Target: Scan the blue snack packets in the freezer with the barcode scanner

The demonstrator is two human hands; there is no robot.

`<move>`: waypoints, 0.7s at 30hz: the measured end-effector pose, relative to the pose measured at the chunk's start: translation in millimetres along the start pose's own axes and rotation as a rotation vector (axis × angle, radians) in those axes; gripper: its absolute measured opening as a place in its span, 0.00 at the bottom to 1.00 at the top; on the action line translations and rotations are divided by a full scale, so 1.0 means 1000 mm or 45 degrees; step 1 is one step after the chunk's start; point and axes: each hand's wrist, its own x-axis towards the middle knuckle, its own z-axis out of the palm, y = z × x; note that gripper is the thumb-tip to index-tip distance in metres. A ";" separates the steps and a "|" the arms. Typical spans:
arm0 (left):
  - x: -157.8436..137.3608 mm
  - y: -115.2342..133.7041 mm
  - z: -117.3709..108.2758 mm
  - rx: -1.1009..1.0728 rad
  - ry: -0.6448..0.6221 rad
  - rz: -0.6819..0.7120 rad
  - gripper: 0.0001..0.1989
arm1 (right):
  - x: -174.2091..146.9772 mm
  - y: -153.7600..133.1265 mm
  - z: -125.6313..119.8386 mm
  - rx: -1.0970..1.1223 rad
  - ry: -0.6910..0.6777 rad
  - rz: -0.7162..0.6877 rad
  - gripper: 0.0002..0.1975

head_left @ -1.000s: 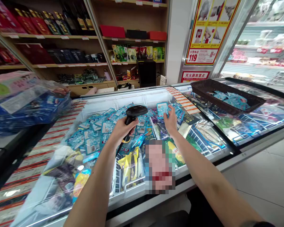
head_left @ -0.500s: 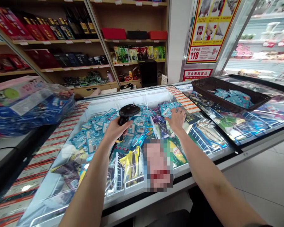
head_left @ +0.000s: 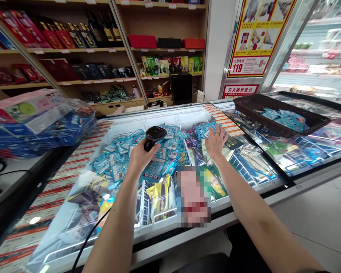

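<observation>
**Scanner in left grip, right hand at the blue packets**

Your left hand [head_left: 140,157] was closed around the handle of the black handheld scanner [head_left: 156,133], its head above your fist, over the main heap of blue packets [head_left: 118,165]. Your right hand [head_left: 215,143] was at the smaller pile of blue packets [head_left: 203,131], near the back of the freezer [head_left: 186,116]. Its fingers were part-spread, fairly wide; couldn't tell if you had 1 pinched. That pile lay at and just beyond your fingertips, well to the right of the scanner.

Containers:
- Freezer: main heap in the middle, overlapping at all angles, some barcodes up. Purple packs [head_left: 195,152] sat between the heap and your right wrist, behind a white wire divider [head_left: 188,156].
- White wire basket [head_left: 144,203] at the front: yellow packs [head_left: 155,195], standing roughly on end. A pixelated patch hid what was just right of them.
- Dark brown basket [head_left: 251,107], on top of the freezer's right section: loose blue packets [head_left: 291,119] bunched toward its right half. Count unreadable.

A black cable [head_left: 88,237] ran beside your left forearm.
</observation>
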 end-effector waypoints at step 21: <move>0.001 -0.011 -0.006 -0.020 -0.025 0.047 0.23 | 0.008 -0.081 0.014 0.410 -0.680 -0.353 0.33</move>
